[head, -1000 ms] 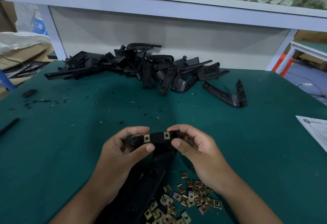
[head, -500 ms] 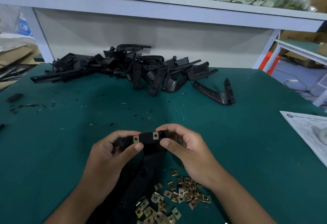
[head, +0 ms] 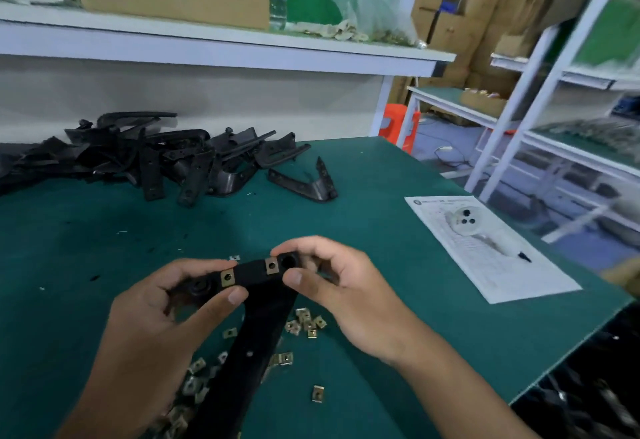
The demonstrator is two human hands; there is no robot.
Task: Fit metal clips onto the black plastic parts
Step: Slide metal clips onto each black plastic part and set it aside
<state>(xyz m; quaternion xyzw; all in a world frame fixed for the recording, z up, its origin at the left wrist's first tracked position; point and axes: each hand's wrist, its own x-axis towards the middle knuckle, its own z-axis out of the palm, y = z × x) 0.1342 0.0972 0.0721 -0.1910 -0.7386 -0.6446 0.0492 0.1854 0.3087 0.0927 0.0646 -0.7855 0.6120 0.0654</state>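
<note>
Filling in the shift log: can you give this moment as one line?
left hand: holds black plastic part | right hand: pinches its top end | two metal clips seated | spare clips on green table

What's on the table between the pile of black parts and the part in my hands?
In the head view, bare green mat with tiny specks lies between the pile and the held part.
</note>
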